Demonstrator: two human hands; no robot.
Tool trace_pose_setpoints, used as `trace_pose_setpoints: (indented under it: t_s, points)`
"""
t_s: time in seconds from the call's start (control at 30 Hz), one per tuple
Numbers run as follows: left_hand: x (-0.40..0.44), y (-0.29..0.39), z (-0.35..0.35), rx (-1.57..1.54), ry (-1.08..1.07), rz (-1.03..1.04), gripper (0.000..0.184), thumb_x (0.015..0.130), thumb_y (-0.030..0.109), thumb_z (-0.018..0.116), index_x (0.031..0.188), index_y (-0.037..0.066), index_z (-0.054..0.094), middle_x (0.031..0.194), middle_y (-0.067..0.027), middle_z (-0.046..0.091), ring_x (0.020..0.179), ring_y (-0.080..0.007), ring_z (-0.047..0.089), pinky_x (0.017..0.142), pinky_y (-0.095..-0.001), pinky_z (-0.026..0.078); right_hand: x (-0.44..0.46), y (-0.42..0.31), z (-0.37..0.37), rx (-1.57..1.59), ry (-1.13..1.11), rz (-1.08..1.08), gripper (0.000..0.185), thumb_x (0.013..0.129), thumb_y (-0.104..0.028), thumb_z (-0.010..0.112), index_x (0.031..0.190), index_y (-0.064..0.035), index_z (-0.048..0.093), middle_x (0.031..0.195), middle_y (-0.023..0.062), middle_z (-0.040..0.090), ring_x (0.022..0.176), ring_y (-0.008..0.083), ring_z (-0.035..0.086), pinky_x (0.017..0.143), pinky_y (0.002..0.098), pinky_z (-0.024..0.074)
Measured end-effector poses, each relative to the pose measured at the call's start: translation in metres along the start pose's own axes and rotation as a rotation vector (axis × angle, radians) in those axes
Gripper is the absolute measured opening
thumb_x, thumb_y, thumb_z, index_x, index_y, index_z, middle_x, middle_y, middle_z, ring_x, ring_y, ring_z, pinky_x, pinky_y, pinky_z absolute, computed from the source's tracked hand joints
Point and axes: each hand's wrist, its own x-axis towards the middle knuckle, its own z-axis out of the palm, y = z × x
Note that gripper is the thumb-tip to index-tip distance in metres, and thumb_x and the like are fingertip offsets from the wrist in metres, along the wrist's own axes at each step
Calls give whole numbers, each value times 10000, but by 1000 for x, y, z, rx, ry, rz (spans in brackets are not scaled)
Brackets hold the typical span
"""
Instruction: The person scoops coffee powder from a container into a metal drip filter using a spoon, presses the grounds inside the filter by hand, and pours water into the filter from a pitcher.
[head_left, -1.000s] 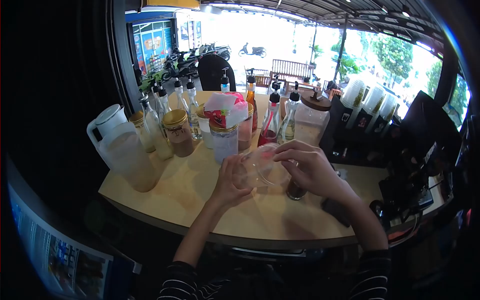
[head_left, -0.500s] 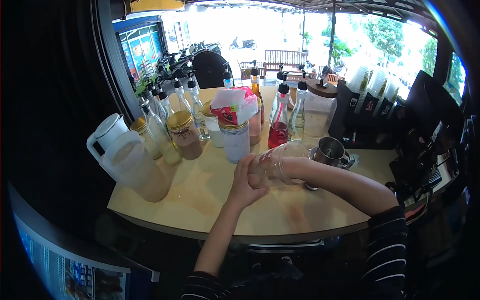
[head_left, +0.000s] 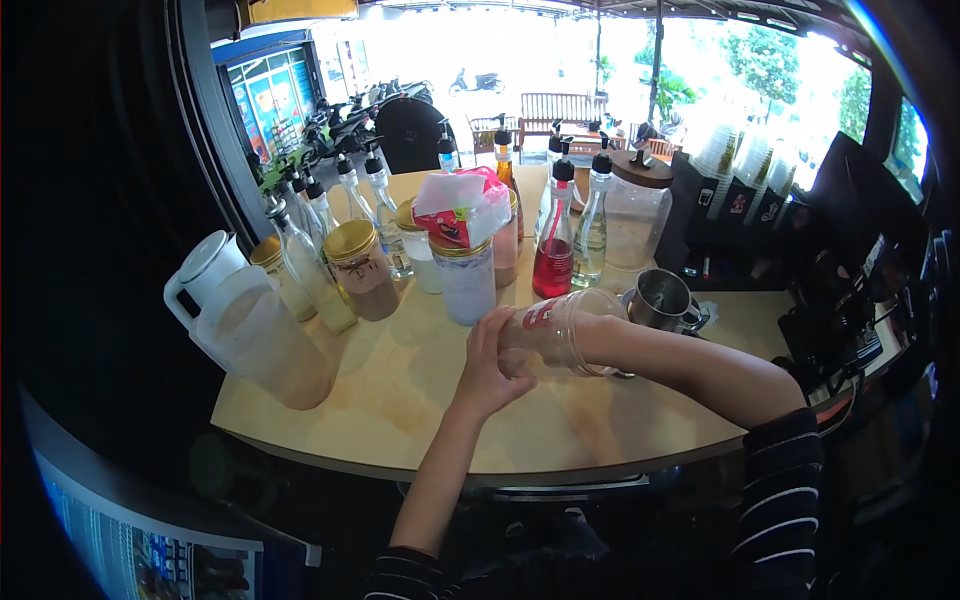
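Observation:
Tipped on its side above the counter point(head_left: 440, 425) is a clear jar point(head_left: 541, 316) with a red and white label. My left hand point(head_left: 490, 362) is wrapped round its base end. Through the mouth on the right, my right hand point(head_left: 545, 348) reaches inside, up to the wrist. Its fingers are blurred behind the clear wall, so whether they grip anything is unclear. Just behind my right forearm stands a metal pitcher point(head_left: 661, 299). A bottle of red syrup point(head_left: 554, 262) and a gold-lidded jar of pale powder point(head_left: 467, 285) stand close behind the jar.
Two plastic jugs, one frosted point(head_left: 262, 335) and one white-lidded point(head_left: 207, 265), stand left. Gold-lidded jars point(head_left: 362, 270) and several pump bottles line the back. A pink packet point(head_left: 462, 207) sits on a jar. A wooden-lidded jar point(head_left: 637, 215) and cup holder point(head_left: 735, 225) stand right.
The view has shifted slightly. My left hand stays round the jar, and my right hand stays inside it, with little visible movement.

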Motion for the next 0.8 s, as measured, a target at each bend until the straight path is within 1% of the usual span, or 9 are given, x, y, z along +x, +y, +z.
trace_pose_setpoints:
  t_s: [0.07, 0.17, 0.27, 0.37, 0.47, 0.57, 0.63, 0.77, 0.8]
  points:
    - [-1, 2, -1, 6, 4, -4, 980, 493, 82, 794, 1358, 153, 339, 1329, -129, 403, 1239, -367, 395, 1046, -456, 358, 0, 0, 0, -100, 1, -47, 263, 872, -241, 560, 1122, -199, 632, 1151, -22, 578, 1046, 124, 544, 933, 305, 445]
    - [0, 3, -2, 12, 2, 6, 983, 494, 84, 793, 1362, 150, 337, 1330, -131, 403, 1239, -373, 391, 1045, -459, 358, -1, 1, 3, -20, 2, -34, 263, 865, -231, 568, 1113, -186, 644, 1155, -13, 580, 1062, 127, 541, 923, 299, 457]
    - [0, 3, -2, 23, 3, 7, 985, 496, 85, 793, 1364, 149, 334, 1327, -132, 404, 1235, -372, 396, 1045, -460, 358, -11, -2, -24, -3, 28, 9, 307, 858, -253, 579, 1151, -176, 626, 1193, -17, 567, 1092, 129, 536, 939, 292, 453]
    - [0, 2, -2, 35, 3, 15, 986, 496, 87, 796, 1364, 150, 333, 1322, -133, 406, 1230, -373, 401, 1041, -460, 362, -8, 1, -28, 90, -235, 56, 360, 853, -274, 584, 1199, -176, 601, 1252, -6, 535, 1157, 122, 499, 967, 290, 439]
    - [-1, 2, -2, 27, 1, 14, 983, 498, 90, 800, 1362, 151, 334, 1317, -134, 408, 1226, -373, 405, 1037, -461, 364, -6, 9, -2, 234, -141, 79, 371, 849, -274, 580, 1199, -152, 605, 1245, 19, 540, 1157, 144, 507, 924, 311, 480]
    - [-1, 3, -1, 24, 1, -1, 981, 501, 91, 802, 1360, 149, 334, 1314, -135, 408, 1225, -373, 406, 1035, -461, 365, -15, 9, -1, 72, 124, -73, 378, 832, -251, 584, 1187, -124, 607, 1236, 47, 541, 1135, 155, 523, 839, 326, 524]
    - [-1, 2, -1, 18, 7, -13, 963, 511, 89, 793, 1356, 143, 335, 1311, -136, 410, 1222, -371, 409, 1032, -459, 365, -22, 4, -11, 153, 57, 16, 362, 778, -118, 646, 1136, -87, 599, 1151, 63, 597, 1080, 185, 590, 925, 325, 468]
    - [-1, 1, 0, 59, 30, 30, 940, 519, 83, 779, 1348, 136, 339, 1298, -140, 417, 1215, -372, 412, 1025, -457, 369, -22, 14, 17, 15, 17, -30, 375, 759, -83, 669, 1127, -69, 600, 1148, 80, 602, 1090, 183, 584, 958, 309, 452]
    - [-1, 0, 1, 46, 33, 18, 932, 522, 81, 774, 1346, 135, 341, 1290, -141, 422, 1211, -372, 415, 1023, -458, 370, -31, 14, 16, 234, 237, -50, 346, 783, -135, 630, 1124, -81, 611, 1109, 57, 608, 982, 169, 595, 832, 309, 475]
